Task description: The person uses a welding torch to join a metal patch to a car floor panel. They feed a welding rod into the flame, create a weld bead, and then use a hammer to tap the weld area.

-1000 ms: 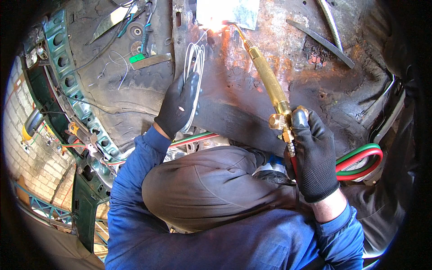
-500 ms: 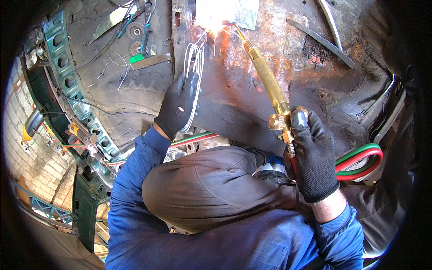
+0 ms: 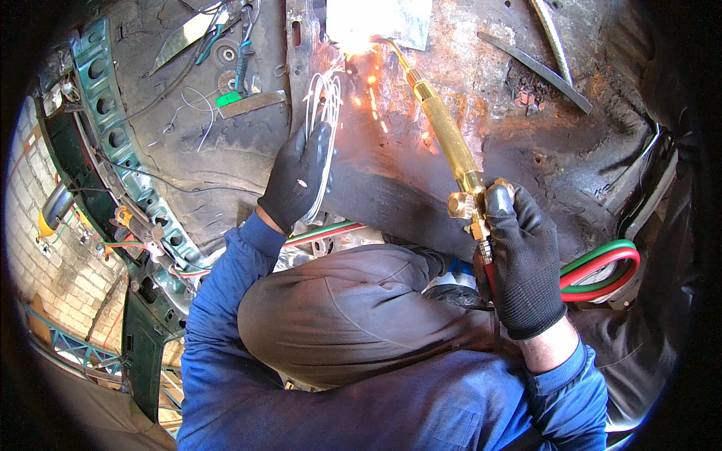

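Note:
My left hand (image 3: 293, 177), in a black glove, grips a loose coil of pale wire (image 3: 327, 101), whose upper end reaches into a glare of flame. My right hand (image 3: 515, 255), also gloved, is closed on a brass torch (image 3: 444, 120) by its valve end. The torch's bent tip sits at the bright spot on the lower edge of a metal plate (image 3: 406, 22). Orange sparks (image 3: 374, 98) fall below the glare over rusty, sooty sheet metal (image 3: 496, 131). Red and green hoses (image 3: 609, 274) loop beside my right hand. The weld point itself is hidden by glare.
Pliers (image 3: 243, 60), a grinding disc (image 3: 226, 51), a green block (image 3: 229, 97) and wire offcuts lie at the upper left. Metal strips (image 3: 526, 64) lie at the upper right. A perforated body rail (image 3: 105, 101) and a yellow power tool (image 3: 129, 218) border the left side.
The glare at the torch tip has grown since a second ago, and a trail of orange sparks now shows beneath it. Both hands and the torch have stayed nearly in place.

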`<action>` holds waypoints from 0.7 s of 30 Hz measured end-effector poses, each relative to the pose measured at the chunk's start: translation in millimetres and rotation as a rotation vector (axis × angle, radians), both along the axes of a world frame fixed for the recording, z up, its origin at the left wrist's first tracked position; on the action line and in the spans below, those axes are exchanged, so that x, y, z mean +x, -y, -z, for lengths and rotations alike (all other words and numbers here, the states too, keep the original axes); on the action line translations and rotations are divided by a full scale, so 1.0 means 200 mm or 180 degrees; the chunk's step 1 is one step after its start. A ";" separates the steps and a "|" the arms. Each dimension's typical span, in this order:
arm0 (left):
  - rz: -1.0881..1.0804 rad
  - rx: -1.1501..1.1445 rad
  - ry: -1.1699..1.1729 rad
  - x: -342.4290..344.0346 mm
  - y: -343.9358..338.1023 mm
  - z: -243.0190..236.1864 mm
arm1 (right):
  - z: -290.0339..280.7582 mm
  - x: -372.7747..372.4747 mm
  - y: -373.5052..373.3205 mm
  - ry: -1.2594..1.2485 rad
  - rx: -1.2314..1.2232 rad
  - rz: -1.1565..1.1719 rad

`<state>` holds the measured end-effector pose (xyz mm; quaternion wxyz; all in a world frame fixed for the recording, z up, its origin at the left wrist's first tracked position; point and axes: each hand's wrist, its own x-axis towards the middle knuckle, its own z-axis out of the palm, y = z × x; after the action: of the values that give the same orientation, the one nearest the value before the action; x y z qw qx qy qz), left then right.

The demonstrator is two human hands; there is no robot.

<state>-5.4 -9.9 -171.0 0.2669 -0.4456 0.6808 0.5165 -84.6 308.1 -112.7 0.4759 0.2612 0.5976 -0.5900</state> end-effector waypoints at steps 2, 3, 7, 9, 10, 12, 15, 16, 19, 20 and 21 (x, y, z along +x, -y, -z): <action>0.0016 0.0097 -0.0070 0.01 0.02 0.02 | 0.00 -0.01 0.00 0.0011 -0.0034 0.0020; 0.0023 0.0143 -0.0104 0.02 0.03 0.02 | 0.00 -0.01 0.00 0.0017 -0.0053 0.0030; -0.0016 0.0157 -0.0090 0.01 0.02 0.01 | 0.00 0.00 -0.01 -0.0006 0.0002 -0.0033; -0.0047 0.0159 -0.0092 0.01 0.02 0.01 | 0.00 -0.01 -0.01 -0.0052 0.0018 -0.0114; -0.0026 0.0154 -0.0107 0.01 0.02 0.01 | 0.00 -0.01 -0.01 -0.0017 0.0009 -0.0102; 0.0015 0.0142 -0.0137 0.01 0.02 0.02 | 0.00 -0.02 -0.01 0.0050 -0.0010 -0.0079; 0.0063 0.0188 -0.0375 0.06 0.05 0.06 | 0.00 -0.01 -0.01 0.0091 0.0076 -0.0097; 0.0078 0.0180 -0.0381 0.06 0.06 0.06 | 0.00 -0.01 -0.01 0.0176 0.0084 -0.0082; 0.0098 0.0152 -0.0361 0.06 0.06 0.06 | -0.01 -0.02 -0.01 0.0352 0.0087 -0.0067; 0.0094 0.0138 -0.0334 0.05 0.05 0.05 | -0.01 -0.02 -0.01 0.0351 0.0072 -0.0076; 0.0089 0.0124 -0.0307 0.05 0.05 0.05 | -0.01 -0.02 -0.01 0.0350 0.0057 -0.0084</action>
<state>4.0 -19.5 -180.9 0.2496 -0.4053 0.6888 0.5468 -88.8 310.3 -110.5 0.5134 0.2896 0.5792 -0.5631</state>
